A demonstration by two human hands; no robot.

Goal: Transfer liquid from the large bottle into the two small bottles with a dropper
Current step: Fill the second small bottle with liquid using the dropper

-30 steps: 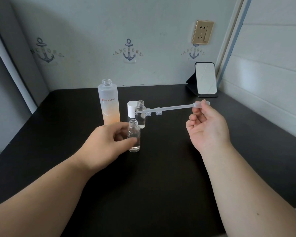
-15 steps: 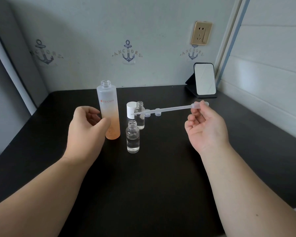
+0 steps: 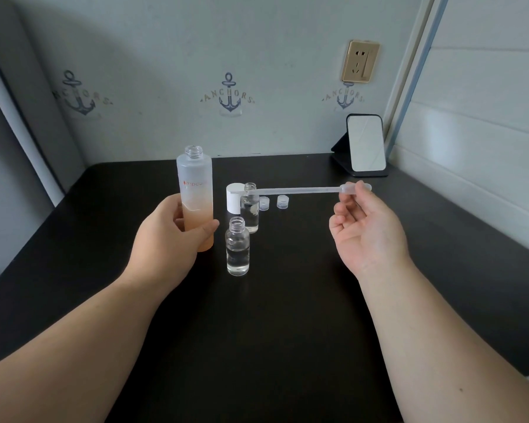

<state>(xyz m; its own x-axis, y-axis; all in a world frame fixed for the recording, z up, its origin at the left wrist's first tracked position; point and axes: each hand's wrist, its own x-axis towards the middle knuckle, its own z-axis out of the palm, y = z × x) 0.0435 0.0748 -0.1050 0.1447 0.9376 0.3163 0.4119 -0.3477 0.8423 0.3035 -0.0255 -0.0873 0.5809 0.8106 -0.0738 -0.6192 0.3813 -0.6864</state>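
Head view: two bare forearms reach over the black table (image 3: 287, 346). Nearest stands an uncapped small bottle (image 3: 238, 247), partly filled with clear liquid. Just left of it, the left hand (image 3: 168, 242) grips the lower half of the large bottle (image 3: 195, 193), upright and uncapped, with peach liquid inside. The right hand (image 3: 367, 230) pinches the bulb of the dropper (image 3: 300, 190), held level, its tip over the second small bottle (image 3: 250, 209) beside a white cap (image 3: 234, 201). Two small clear caps (image 3: 274, 203) lie behind; a mirror (image 3: 365, 146) stands by the wall.
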